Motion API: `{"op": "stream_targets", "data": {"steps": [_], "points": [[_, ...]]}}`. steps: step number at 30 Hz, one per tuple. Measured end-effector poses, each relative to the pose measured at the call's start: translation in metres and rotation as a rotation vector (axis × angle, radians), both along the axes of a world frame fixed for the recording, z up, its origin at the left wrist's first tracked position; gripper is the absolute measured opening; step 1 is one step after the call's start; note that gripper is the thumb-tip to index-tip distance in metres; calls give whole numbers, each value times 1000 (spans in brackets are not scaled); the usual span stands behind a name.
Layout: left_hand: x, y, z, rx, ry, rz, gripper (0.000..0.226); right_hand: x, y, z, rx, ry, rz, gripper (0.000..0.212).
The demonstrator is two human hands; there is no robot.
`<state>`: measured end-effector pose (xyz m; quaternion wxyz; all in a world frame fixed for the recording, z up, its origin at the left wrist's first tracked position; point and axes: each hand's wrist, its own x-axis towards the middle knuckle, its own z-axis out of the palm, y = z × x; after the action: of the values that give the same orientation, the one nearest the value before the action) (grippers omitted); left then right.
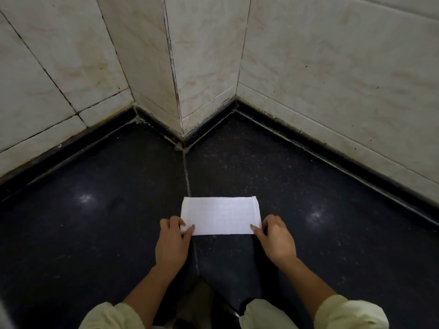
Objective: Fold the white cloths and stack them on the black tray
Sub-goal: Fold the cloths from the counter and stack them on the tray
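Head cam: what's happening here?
A person is handling a white cloth that lies flat as a rectangle on a dark speckled surface, in a corner of tiled walls. The left hand pinches its near left corner and the right hand pinches its near right corner. No black tray and no other cloths are in view, so no stack shows here.

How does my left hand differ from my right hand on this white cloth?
Your left hand pinches the near-left corner of the white cloth; the right hand pinches the near-right one. The left hand covers more of its corner; the right hand grips just the edge. Both have the thumb on top.
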<state>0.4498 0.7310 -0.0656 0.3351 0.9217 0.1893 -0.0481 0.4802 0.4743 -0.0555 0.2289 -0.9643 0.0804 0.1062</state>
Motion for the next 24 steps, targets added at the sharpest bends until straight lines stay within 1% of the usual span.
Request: {"op": "stream_targets", "data": {"steps": [7,11,15,17,21,24], "points": [[2,6,4,-81,49,43,21,0,0,-3,113,54,-152,37],[7,8,6,-137,71,76,23,8,12,-5,171,129,-264,24],[11,8,12,-213,114,124,32,12,18,-2,235,154,-300,14],[13,8,14,-222,138,135,33,12,18,0,305,147,-345,12],[13,5,17,-245,128,143,33,11,12,2,536,147,-545,15],[10,3,18,-292,159,124,33,7,4,3,584,146,-591,22]]}}
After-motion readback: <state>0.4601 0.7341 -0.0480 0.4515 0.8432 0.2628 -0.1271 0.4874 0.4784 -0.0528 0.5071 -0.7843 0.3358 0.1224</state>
